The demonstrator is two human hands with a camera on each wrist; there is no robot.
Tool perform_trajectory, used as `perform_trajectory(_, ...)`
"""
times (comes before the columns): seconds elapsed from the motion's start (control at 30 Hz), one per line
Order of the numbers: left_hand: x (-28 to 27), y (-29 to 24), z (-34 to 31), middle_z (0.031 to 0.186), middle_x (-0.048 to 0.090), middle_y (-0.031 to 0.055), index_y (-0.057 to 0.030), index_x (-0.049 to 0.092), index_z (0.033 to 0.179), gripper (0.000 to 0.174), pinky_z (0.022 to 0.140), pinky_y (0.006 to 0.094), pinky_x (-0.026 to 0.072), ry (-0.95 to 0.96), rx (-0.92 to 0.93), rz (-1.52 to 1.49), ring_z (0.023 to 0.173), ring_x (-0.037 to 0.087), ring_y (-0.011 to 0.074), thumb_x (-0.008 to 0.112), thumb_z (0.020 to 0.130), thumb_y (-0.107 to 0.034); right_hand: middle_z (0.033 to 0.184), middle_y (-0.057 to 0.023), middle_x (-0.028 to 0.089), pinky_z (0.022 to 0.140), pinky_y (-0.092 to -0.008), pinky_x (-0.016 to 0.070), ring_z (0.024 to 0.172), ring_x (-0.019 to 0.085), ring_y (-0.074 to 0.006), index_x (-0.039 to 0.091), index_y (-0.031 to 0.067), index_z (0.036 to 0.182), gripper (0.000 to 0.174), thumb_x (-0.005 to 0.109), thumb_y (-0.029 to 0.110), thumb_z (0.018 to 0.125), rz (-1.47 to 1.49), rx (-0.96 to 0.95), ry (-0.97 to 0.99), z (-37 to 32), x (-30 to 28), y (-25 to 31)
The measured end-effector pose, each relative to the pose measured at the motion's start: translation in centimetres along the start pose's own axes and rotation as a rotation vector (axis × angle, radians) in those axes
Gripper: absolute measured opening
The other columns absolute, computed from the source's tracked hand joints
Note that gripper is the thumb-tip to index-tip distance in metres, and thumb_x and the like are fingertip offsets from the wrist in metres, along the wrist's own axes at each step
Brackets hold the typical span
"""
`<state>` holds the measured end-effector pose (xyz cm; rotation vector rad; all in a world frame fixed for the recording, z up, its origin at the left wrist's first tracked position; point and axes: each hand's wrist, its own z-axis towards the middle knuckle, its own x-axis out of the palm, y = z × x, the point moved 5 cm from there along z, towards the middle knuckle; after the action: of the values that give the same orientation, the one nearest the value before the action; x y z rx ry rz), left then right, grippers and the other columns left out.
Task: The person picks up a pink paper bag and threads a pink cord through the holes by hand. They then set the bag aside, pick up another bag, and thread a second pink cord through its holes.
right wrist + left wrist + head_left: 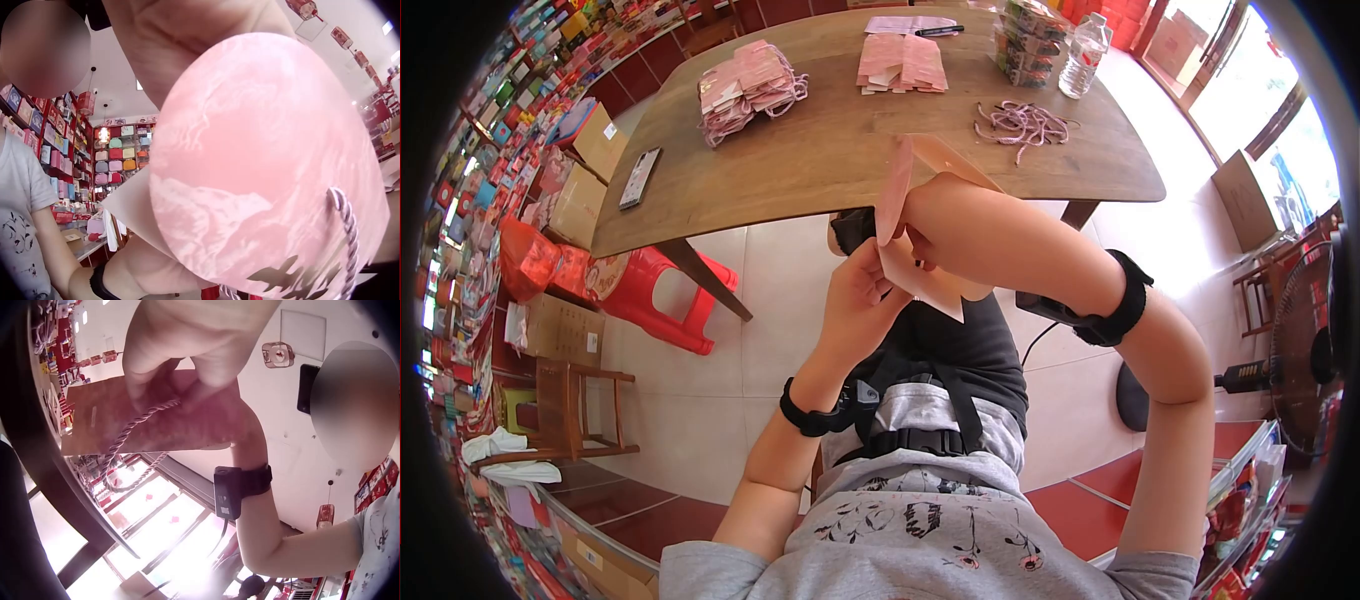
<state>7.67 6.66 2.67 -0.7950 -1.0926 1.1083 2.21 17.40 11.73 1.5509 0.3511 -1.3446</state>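
Observation:
A pink marbled paper gift bag is held up in front of the lap, near the table's front edge. Its rounded flap fills much of the right wrist view. My right hand reaches over it from the right and grips it with curled fingers, partly hidden by the paper. From below, my left hand pinches a twisted mauve cord against the bag's face in the left wrist view. This cord loops out through the paper; a stretch of it hangs down the front in the right wrist view.
On the wooden table lie a stack of pink bags with cords, flat pink bags, loose cords and a phone-like slab. A water bottle stands beside clear packs. A red stool is at left.

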Motion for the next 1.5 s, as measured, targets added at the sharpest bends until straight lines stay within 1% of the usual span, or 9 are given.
perform_trajectory(0.23,-1.1,-0.7,-0.2,0.109,0.060,0.0033,0.0009,0.050,0.120,0.041,0.088,0.0253,0.0449,0.031,0.005,-0.009,0.100,0.057,0.0099,0.066,0.083,-0.004,0.060,-0.0173,0.055,0.049,-0.0297,0.0445,0.054,0.057,-0.0282,0.056,-0.0049,0.067,0.009,0.056,0.004,0.069,-0.161,-0.311,-0.253,-0.8,2.1,-1.6)
perform_trajectory(0.63,-1.2,-1.3,0.0,0.106,0.060,0.0034,0.0014,0.050,0.120,0.045,0.090,0.0256,0.0424,0.088,0.030,-0.073,0.100,0.056,0.0102,0.069,0.080,-0.006,0.059,-0.0165,0.055,0.047,-0.0288,0.0428,0.050,0.054,-0.0262,0.058,-0.0018,0.065,0.005,0.057,0.003,0.068,-0.424,-0.293,0.041,0.2,-2.2,5.7)
perform_trajectory(0.7,-1.3,-1.3,0.0,0.112,0.059,0.0050,0.0021,0.045,0.128,0.055,0.092,0.0271,0.0423,0.060,0.009,-0.103,0.104,0.056,0.0123,0.070,0.079,-0.005,0.043,-0.0085,0.041,0.045,-0.0328,0.0398,0.040,0.044,-0.0247,0.051,0.0012,0.057,0.024,0.058,0.018,0.072,-0.531,-0.412,-0.136,0.2,-2.2,6.1)
perform_trajectory(0.8,-1.8,-0.9,-0.1,0.118,0.056,0.0062,0.0020,0.039,0.133,0.063,0.095,0.0287,0.0414,0.039,-0.006,-0.103,0.107,0.055,0.0136,0.071,0.079,-0.005,0.049,-0.0106,0.046,0.046,-0.0330,0.0412,0.044,0.047,-0.0254,0.051,-0.0007,0.062,0.023,0.057,0.017,0.075,-0.330,-0.497,-0.230,-0.6,-3.3,6.1)
perform_trajectory(0.93,-2.0,-1.1,-0.2,0.120,0.055,0.0064,0.0021,0.038,0.134,0.064,0.096,0.0292,0.0405,0.047,-0.045,-0.096,0.109,0.054,0.0133,0.070,0.079,-0.005,0.056,-0.0123,0.050,0.049,-0.0328,0.0431,0.049,0.051,-0.0266,0.052,-0.0016,0.068,0.020,0.055,0.016,0.078,-0.162,-0.496,-0.224,0.0,-2.2,3.8)
perform_trajectory(1.03,-1.9,-1.6,-0.2,0.121,0.054,0.0066,0.0017,0.037,0.135,0.063,0.096,0.0291,0.0407,0.063,-0.005,-0.061,0.111,0.053,0.0126,0.069,0.080,-0.003,0.059,-0.0119,0.051,0.052,-0.0332,0.0445,0.051,0.053,-0.0276,0.053,0.0003,0.072,0.016,0.053,0.015,0.079,-0.089,-0.236,-0.086,0.4,-2.8,4.1)
perform_trajectory(1.3,-1.7,-1.8,0.5,0.075,0.048,-0.0049,-0.0001,0.049,0.115,0.038,0.093,0.0260,0.0396,0.090,-0.039,-0.087,0.090,0.053,0.0085,0.066,0.082,-0.006,0.050,-0.0108,0.052,0.052,-0.0330,0.0442,0.052,0.055,-0.0265,0.055,0.0023,0.064,0.021,0.052,0.017,0.078,-0.174,-0.169,-0.133,1.1,-3.1,3.6)
perform_trajectory(1.43,-1.2,-2.0,1.6,0.083,0.054,-0.0015,-0.0003,0.049,0.114,0.036,0.095,0.0277,0.0385,0.122,0.046,-0.099,0.095,0.054,0.0102,0.066,0.084,-0.009,0.054,-0.0114,0.055,0.053,-0.0360,0.0448,0.056,0.057,-0.0267,0.059,0.0036,0.066,0.025,0.053,0.024,0.080,-0.143,-0.201,-0.178,1.9,-3.2,2.5)
perform_trajectory(1.5,-0.8,-2.4,1.9,0.093,0.058,0.0032,0.0001,0.049,0.113,0.034,0.096,0.0302,0.0386,0.114,0.065,-0.135,0.101,0.054,0.0125,0.065,0.085,-0.011,0.069,-0.0155,0.062,0.060,-0.0372,0.0471,0.065,0.061,-0.0299,0.065,0.0009,0.087,0.027,0.056,0.026,0.086,-0.091,-0.282,0.044,2.3,-3.0,2.6)
